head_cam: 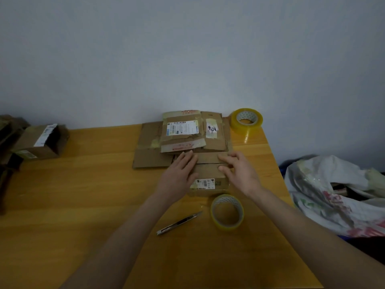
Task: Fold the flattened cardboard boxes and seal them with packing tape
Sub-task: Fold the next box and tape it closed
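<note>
— What was at the far left of the table (83,195)?

— A made-up cardboard box (40,142) with a white label across it, close to the wall. Some darker boxes sat beyond it at the picture's edge (too dim to tell apart).

— And in the middle?

— A stack of flattened boxes (183,134) lay against the wall. The topmost bore a printed shipping label and strips of old tape. Just in front of the stack, touching its near edge, was a small box (209,180) with a label on the side facing the person.

— Where were the hands?

— Both were on top of that small box. The left hand (179,174) lay flat on its left part, fingers straight and together, clasping nothing. The right hand (237,172) rested on the right part, with the fingers loosely spread and a little bent and the thumb near the line between the top flaps. It grasped nothing either.

— Any tools?

— A utility knife (179,223) lay on the table between the forearms, nearer the person. Just to its right sat a roll of clear tape (227,212), right in front of the small box. A second, fuller tape roll (246,120) sat at the back right corner, beside the stack.

— Past the table?

— A crumpled plastic bag (333,195) with a printed pattern lay off the right edge.
</note>
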